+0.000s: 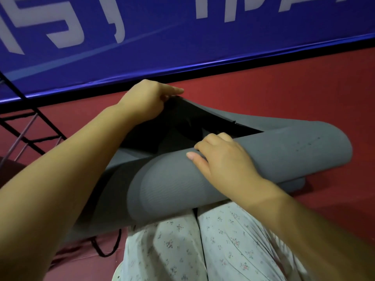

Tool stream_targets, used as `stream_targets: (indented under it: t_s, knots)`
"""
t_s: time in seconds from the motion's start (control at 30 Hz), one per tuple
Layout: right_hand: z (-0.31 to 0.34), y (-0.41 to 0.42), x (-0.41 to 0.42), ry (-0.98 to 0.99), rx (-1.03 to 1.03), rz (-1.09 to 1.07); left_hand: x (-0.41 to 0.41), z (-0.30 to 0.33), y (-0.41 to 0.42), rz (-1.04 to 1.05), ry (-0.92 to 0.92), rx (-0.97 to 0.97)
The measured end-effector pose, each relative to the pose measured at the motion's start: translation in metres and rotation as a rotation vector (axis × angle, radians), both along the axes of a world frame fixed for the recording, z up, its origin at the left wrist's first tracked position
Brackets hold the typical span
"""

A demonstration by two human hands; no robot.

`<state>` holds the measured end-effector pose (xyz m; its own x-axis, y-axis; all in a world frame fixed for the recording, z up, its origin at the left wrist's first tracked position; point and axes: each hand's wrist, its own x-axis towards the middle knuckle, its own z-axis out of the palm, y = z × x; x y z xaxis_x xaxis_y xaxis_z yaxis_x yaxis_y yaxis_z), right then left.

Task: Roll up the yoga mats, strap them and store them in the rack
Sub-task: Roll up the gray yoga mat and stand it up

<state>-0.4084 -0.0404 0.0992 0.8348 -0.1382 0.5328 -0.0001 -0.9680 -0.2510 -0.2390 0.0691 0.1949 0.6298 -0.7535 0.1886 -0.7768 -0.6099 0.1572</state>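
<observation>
A grey yoga mat [280,151] lies loosely rolled across my lap and the red floor, its roll gaping open to a dark inside. My left hand [146,102] pinches the mat's far free edge at the top of the opening, forefinger stretched out along it. On the near side of the roll lies my right hand [221,159], its fingers curled over the lip into the opening and its thumb flat on the outer surface. A black cord or strap [105,246] loops on the floor under the mat's left end.
A black metal rack frame [30,128] stands at the left. A blue banner [182,37] with white letters runs along the back above the red floor [304,82]. My legs in pale floral trousers [203,250] are under the mat.
</observation>
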Motion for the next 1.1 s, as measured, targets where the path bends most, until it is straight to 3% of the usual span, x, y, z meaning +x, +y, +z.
stream_targets:
  t_s: [0.2, 0.37, 0.47, 0.63, 0.73, 0.87, 0.93, 1.1]
  knots:
    - [-0.009, -0.002, -0.004, -0.035, 0.051, 0.009, 0.013, 0.024, -0.020, 0.148, 0.128, -0.005]
    - [-0.010, -0.005, 0.031, -0.004, 0.088, 0.009, -0.014, 0.044, -0.004, -0.013, 0.180, 0.007]
    - [-0.018, -0.010, 0.034, -0.113, 0.134, 0.008, -0.035, 0.028, 0.011, -0.169, 0.159, 0.169]
    - [-0.029, -0.017, 0.006, -0.319, 0.334, 0.160, -0.037, 0.004, 0.021, -0.184, 0.169, 0.305]
    - [-0.021, -0.035, -0.012, -0.172, 0.167, 0.060, -0.037, -0.003, 0.017, -0.187, 0.146, 0.426]
    - [-0.012, -0.063, -0.032, 0.347, 0.022, 0.089, -0.030, -0.007, 0.004, -0.149, 0.149, 0.595]
    - [-0.019, -0.061, -0.035, 0.373, -0.075, 0.109, -0.024, -0.012, -0.010, -0.127, 0.170, 0.667]
    - [-0.028, -0.053, -0.033, 0.269, -0.077, 0.046, -0.005, -0.032, -0.061, -0.065, 0.102, 0.706]
